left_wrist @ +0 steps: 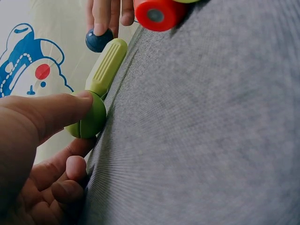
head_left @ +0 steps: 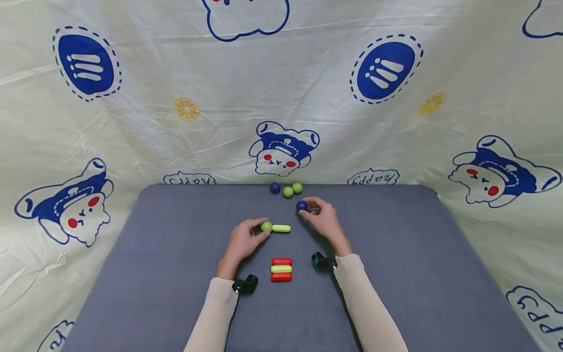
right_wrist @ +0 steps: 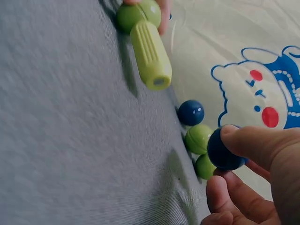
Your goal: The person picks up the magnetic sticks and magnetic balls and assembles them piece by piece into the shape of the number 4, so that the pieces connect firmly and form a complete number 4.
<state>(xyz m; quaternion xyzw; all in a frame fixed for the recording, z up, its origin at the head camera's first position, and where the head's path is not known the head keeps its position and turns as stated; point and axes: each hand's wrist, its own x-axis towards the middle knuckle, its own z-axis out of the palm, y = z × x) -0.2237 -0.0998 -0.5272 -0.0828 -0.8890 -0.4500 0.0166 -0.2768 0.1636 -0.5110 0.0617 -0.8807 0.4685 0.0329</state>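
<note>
My left hand (head_left: 243, 239) is closed at thumb and fingers on a green ball (head_left: 266, 227), which meets the left end of a light-green rod (head_left: 282, 228); my right hand (head_left: 326, 221), likewise pinching thumb to fingers, holds a dark blue ball (head_left: 301, 206) beyond that rod and to its right, apart from it. Nearer to me than the rod, two red bars (head_left: 281, 277) lie on the grey counter (head_left: 176, 254) with a yellow-green bar (head_left: 281, 269) between them. Well beyond the rod, I note a second blue ball (head_left: 274, 188) and two loose green balls (head_left: 288, 192) close together.
</note>
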